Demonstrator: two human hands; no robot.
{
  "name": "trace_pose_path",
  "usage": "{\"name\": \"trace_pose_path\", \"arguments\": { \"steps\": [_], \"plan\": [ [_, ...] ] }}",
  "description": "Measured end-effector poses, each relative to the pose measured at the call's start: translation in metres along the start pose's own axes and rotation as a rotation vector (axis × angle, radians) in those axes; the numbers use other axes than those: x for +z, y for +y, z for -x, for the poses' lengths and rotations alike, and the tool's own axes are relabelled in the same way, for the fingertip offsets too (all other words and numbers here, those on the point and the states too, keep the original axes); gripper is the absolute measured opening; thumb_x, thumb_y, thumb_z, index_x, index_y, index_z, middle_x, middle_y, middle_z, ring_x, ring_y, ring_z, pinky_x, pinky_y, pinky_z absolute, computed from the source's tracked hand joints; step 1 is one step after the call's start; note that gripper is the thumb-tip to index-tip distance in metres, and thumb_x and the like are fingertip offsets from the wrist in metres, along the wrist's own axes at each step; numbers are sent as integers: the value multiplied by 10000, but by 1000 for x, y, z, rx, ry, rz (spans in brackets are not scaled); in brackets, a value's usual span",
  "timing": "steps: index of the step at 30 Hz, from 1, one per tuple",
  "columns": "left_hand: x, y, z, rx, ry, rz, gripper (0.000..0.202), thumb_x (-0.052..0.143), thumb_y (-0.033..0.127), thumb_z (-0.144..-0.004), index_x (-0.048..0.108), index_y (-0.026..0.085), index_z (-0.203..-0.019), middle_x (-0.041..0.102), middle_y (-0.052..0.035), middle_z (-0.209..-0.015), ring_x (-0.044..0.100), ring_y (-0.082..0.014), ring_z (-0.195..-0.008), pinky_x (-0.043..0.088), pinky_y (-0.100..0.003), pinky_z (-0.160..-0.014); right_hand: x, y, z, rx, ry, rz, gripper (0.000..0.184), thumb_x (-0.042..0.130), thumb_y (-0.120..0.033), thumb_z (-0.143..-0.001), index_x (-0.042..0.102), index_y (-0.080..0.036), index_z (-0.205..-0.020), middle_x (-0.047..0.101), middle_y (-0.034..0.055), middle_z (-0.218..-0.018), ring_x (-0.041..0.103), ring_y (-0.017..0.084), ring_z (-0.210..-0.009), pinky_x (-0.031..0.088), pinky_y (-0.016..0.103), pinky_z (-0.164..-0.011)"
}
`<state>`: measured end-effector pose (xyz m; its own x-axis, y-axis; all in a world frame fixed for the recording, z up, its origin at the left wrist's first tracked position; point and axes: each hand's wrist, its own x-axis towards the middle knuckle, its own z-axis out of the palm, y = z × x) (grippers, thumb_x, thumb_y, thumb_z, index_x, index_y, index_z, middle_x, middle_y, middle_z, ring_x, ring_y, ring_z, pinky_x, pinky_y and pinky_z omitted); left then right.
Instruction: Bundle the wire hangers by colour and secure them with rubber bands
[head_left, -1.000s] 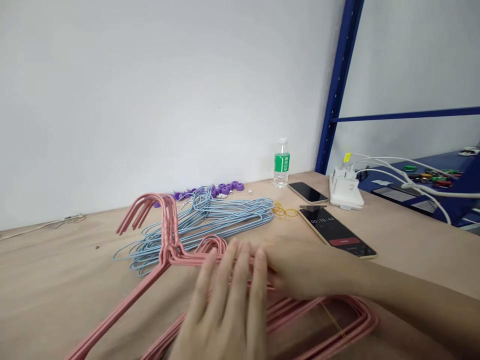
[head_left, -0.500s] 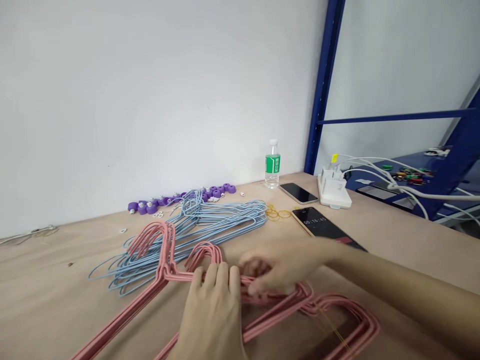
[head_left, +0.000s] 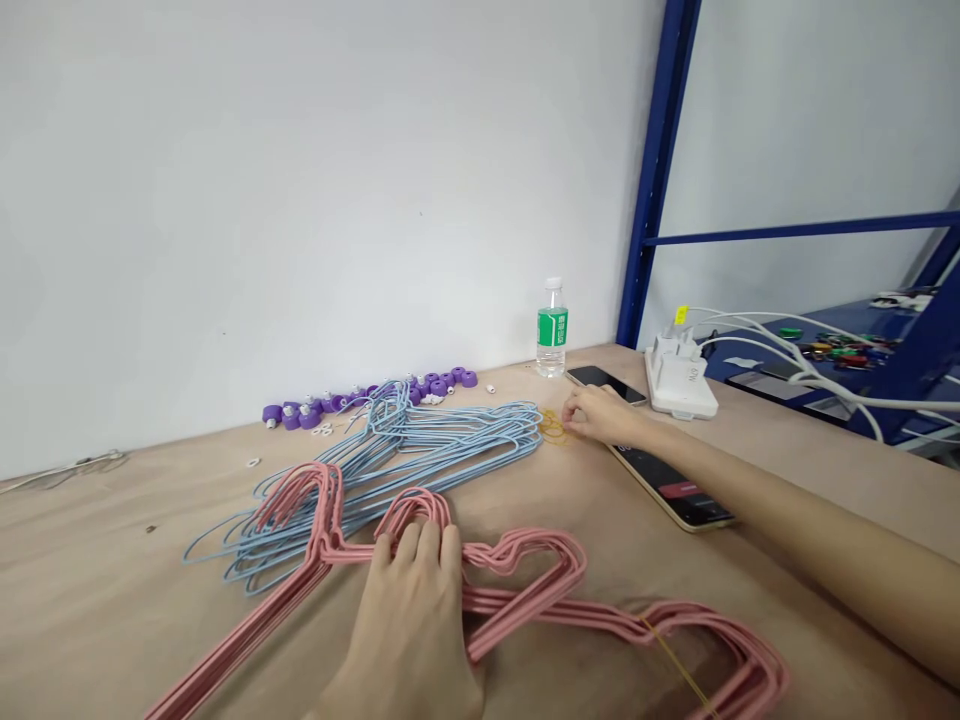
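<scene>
My left hand (head_left: 412, 620) rests over a stack of pink wire hangers (head_left: 525, 597), its fingers curled over their bars near the middle. A yellow rubber band is stretched round the hangers' right end. Farther back, my right hand (head_left: 600, 413) is at a small heap of yellow rubber bands (head_left: 553, 428), its fingers pinched together at the heap's right edge. The pinched band itself is mostly hidden by the fingertips. Just behind the pink hangers lies a pile of blue wire hangers (head_left: 450, 440), partly under the pink hooks.
Purple knobs (head_left: 309, 417) with white fittings line the wall. A water bottle (head_left: 552, 330) stands at the back. One phone (head_left: 675, 490) lies under my right forearm, another phone (head_left: 626, 388) behind my hand. A white power strip (head_left: 681, 385) with cables sits at right, beside a blue rack (head_left: 651, 180).
My right hand has left the pink hangers and moved back to the rubber bands. My left hand stays on the hangers, whose right part now lies spread out to the right.
</scene>
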<state>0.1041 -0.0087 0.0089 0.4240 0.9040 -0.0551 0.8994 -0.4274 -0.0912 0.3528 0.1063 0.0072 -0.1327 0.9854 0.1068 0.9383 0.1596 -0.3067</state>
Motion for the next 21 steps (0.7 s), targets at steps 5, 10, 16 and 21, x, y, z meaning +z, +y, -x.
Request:
{"name": "trace_pose_path", "arguments": {
  "steps": [5,10,16,21],
  "plan": [
    [4,2,2,-4,35,-19,583,490,168,-554,511,90,-1132,544,-172,-1136,440,-329,-1103,302,-495,-954,-32,-11,10,-80,-167,-241,165,515,-292,-721,572,-151,-657,616,40,-694,580,162,-723,440,294,-696],
    [2,0,1,20,-7,24,583,478,225,-576,509,73,-1138,538,-194,-1117,449,-353,-1078,308,-526,-939,-29,-49,34,-166,-636,-670,118,610,-228,-622,542,-156,-685,589,-17,-633,554,92,-630,432,232,-638],
    [3,-1,1,37,10,48,560,463,250,-596,516,81,-1128,525,-193,-1149,422,-353,-1116,272,-537,-972,-7,-68,51,95,-567,-892,61,595,-128,-644,547,-150,-674,518,-67,-568,498,37,-518,429,187,-574],
    [8,-3,1,39,18,63,588,470,280,-591,509,89,-1146,496,-200,-1208,392,-368,-1151,232,-553,-992,0,-59,55,122,-575,-1225,162,668,-204,-627,545,-146,-714,596,-34,-620,573,53,-593,444,165,-583]
  ]
}}
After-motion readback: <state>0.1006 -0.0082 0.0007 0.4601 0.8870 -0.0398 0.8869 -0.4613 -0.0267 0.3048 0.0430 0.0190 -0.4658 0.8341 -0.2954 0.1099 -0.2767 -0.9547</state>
